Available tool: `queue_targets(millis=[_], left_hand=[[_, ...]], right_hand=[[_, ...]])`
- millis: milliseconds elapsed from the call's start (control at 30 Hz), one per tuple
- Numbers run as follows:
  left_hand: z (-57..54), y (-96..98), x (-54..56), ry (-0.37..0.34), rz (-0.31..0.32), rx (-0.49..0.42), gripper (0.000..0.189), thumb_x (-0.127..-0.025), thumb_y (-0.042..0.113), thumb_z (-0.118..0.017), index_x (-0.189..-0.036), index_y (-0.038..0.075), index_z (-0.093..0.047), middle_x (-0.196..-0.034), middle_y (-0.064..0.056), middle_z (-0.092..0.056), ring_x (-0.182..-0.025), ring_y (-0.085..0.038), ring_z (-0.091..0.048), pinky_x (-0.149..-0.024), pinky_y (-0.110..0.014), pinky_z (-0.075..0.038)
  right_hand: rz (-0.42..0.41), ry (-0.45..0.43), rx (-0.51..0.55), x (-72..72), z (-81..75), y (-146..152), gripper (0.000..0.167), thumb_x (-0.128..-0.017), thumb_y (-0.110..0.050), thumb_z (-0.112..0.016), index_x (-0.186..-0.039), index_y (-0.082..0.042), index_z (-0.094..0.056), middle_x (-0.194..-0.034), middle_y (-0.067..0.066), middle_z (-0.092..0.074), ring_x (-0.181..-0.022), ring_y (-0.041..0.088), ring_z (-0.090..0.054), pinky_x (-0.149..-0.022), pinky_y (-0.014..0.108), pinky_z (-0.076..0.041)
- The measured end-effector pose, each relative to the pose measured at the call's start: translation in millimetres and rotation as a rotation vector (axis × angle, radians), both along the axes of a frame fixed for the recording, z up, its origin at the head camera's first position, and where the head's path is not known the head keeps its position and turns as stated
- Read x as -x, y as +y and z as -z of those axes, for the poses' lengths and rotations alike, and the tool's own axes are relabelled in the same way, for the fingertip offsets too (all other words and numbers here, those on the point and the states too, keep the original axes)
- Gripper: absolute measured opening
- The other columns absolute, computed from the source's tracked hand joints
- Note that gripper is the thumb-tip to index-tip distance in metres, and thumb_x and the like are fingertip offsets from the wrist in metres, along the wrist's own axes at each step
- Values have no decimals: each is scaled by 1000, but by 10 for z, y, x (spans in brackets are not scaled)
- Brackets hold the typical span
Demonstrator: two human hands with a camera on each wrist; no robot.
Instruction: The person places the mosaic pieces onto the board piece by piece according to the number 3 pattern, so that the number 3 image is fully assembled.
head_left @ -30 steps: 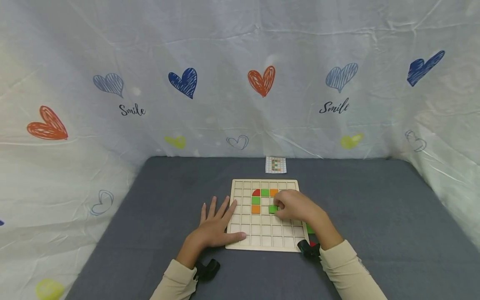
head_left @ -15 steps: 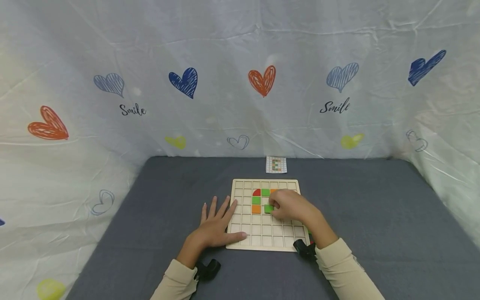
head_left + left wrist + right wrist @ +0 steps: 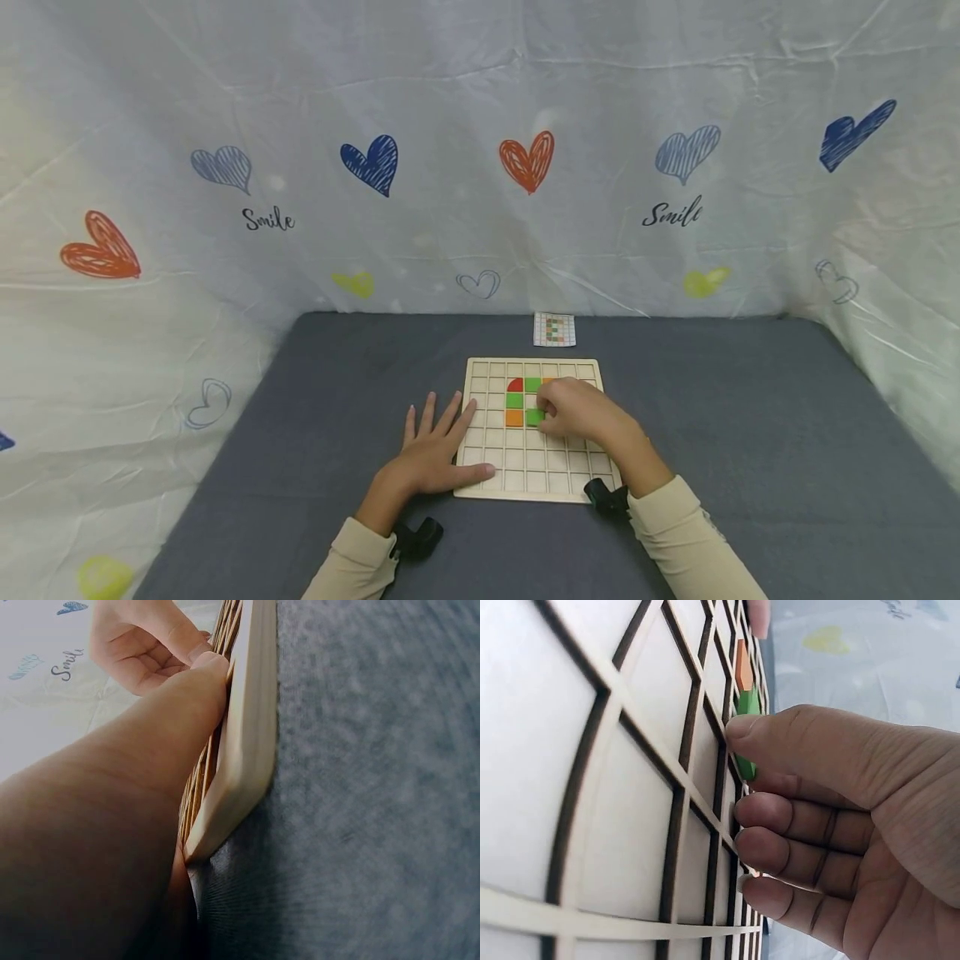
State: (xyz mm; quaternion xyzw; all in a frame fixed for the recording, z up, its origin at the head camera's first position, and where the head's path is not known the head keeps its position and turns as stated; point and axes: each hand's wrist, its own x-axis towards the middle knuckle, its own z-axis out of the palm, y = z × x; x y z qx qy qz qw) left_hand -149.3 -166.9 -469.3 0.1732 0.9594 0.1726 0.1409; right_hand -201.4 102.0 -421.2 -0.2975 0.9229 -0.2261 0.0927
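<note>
A wooden grid board lies on the table, with square cells and raised dividers. My left hand rests on its left edge, fingers spread and thumb on the near-left corner. My right hand pinches a green square tile between thumb and curled index finger, low over the cell just right of an orange tile. Above that orange tile sits another green tile. The row beyond has a red rounded tile, a green tile and a partly covered orange one. In the right wrist view the thumb overlaps the pinched tile.
Behind the board, a small printed card shows a coloured grid pattern. A grey cloth covers the table. At the back hangs a white curtain with hearts. Dark wrist cameras sit close to the board's near edge.
My right hand has slid left with the green tile, bringing it beside the orange tile. Green and red pieces seen beyond the board's right edge are now hidden behind the arm. The left hand stays put.
</note>
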Motion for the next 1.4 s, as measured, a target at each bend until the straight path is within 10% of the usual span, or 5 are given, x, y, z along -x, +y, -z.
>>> queue_targets(millis=[700, 933, 1400], left_hand=[[-30, 7, -2, 5, 6, -6, 107, -83, 81, -53, -163, 21, -12, -168, -7, -2, -149, -40, 16, -111, -63, 15], [-54, 12, -15, 4, 13, -19, 107, -84, 80, -53, -163, 21, -13, -168, -7, -2, -149, -39, 16, -111, -64, 15], [-32, 7, -14, -7, -3, 0, 109, -81, 85, -50, -163, 27, -8, -168, 0, 3, -149, -34, 20, -111, -61, 18]], right_hand=[[-52, 73, 32, -44, 41, 46, 34, -85, -8, -78, -64, -17, -52, -59, -9, -28, -56, 7, -27, -55, 27, -27], [-34, 46, 82, -134, 25, 414, 24, -91, 5, -61, -75, -13, -62, -69, -11, -47, -62, 6, -38, -59, 27, -35], [-57, -97, 113, -473, 19, 1000, 19, -83, 0, -78, -89, -12, -64, -80, -6, -54, -72, 10, -49, -63, 29, -45]])
